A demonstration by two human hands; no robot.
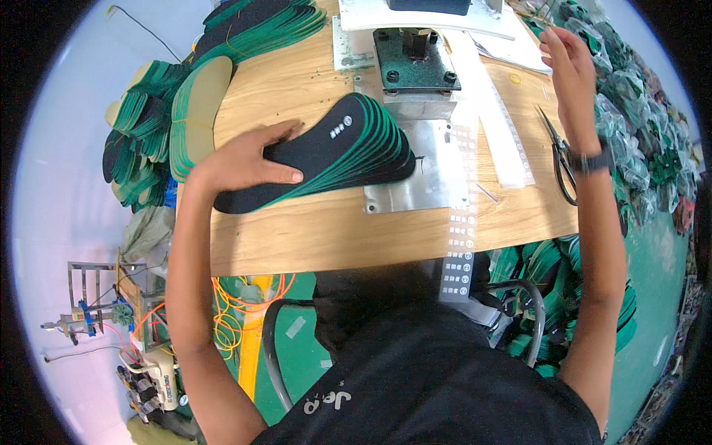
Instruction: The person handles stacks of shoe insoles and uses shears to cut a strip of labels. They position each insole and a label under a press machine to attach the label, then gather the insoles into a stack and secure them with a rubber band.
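My left hand [248, 159] lies flat on the heel end of a fanned stack of black insoles with green undersides [348, 152], pressing it on the wooden table [297, 237]. My right hand [567, 63] reaches far up the right side of the table with fingers apart and nothing in it. It hovers near white sheets [512, 41] and a clear strip of small labels [463, 222] that runs down over the table's front edge. A dark wristwatch [589, 162] sits on my right wrist.
A press machine with a dark block [415, 63] stands at the back over a metal plate [430, 174]. Black scissors [560, 156] lie at the right. More green and black insoles are piled at the back left [170, 111] and under the table at right [549, 267]. Bagged items [645, 126] line the right edge.
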